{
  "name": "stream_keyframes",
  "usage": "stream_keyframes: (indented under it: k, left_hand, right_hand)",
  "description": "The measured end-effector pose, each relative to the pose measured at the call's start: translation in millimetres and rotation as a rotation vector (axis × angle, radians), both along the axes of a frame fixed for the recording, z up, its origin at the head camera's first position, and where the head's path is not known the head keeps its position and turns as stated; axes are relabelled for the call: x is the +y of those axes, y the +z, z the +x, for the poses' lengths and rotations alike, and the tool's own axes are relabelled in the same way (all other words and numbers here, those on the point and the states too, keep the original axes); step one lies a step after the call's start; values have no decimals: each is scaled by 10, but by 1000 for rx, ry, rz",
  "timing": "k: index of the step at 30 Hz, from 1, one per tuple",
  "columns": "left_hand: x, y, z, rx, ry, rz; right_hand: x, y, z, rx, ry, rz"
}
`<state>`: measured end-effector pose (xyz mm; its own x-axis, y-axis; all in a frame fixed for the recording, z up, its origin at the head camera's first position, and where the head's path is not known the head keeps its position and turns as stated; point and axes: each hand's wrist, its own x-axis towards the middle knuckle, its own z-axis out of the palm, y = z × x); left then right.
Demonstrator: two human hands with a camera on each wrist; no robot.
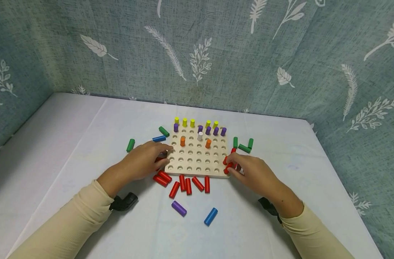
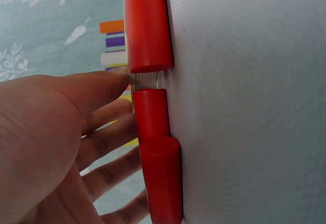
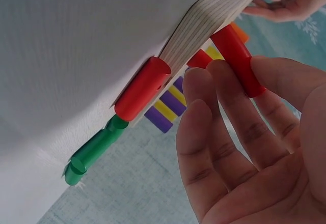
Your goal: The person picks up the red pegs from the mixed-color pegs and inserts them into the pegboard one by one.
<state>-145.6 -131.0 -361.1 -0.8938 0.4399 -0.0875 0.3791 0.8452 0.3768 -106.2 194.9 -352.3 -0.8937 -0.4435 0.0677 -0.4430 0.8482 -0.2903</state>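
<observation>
A pale wooden pegboard (image 1: pixel 194 164) with rows of holes lies on the table. At its near right corner, my right hand (image 1: pixel 253 176) pinches a red peg (image 3: pixel 238 61) between thumb and fingers, the peg standing on the board. Just behind it stands a second red peg (image 3: pixel 199 59), partly hidden by the fingers. My left hand (image 1: pixel 145 160) rests at the board's left edge, its fingers spread and loosely bent, holding no peg. Beside that hand, red pegs (image 2: pixel 154 114) lie on the cloth along the board's side.
Yellow pegs (image 1: pixel 184 122), purple pegs (image 1: pixel 215 131), orange pegs (image 1: pixel 182 141) and a white peg (image 1: pixel 200 136) stand in the board. Several red pegs (image 1: pixel 188 186) lie before it, with a loose purple peg (image 1: pixel 179 208) and a blue peg (image 1: pixel 211 217). Green pegs (image 1: pixel 244 148) lie at both sides.
</observation>
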Motion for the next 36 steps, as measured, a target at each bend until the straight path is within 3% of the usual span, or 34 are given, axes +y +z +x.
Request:
stream_keyframes:
  k: [36]
  left_hand:
    - [5, -8, -5, 1, 1, -5]
  right_hand:
    - [-23, -24, 9, 50, 1, 27]
